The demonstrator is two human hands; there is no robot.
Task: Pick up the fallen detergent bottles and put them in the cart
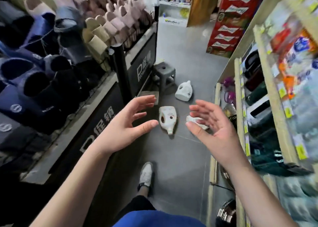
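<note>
Both arms out front: left hand [127, 121] and right hand [215, 126] face palm to palm, fingers spread and loosely bent, gripping nothing. Down on the floor [180, 157], the near bottle [167, 119] lies between them. The hidden bottle [193, 119] sits partly behind the right fingers, and the far bottle [184, 91] is by the stool [164, 75].

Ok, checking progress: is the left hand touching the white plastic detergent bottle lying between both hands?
Apart. Head view shows grey floor between left hand and bottle.

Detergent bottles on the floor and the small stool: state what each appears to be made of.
Nearer bottle and farther bottle: likely white moulded plastic, smooth, slightly glossy, with built-in handle holes. Stool: probably grey matt plastic, one-piece moulded shape; blur leaves it uncertain.
</note>
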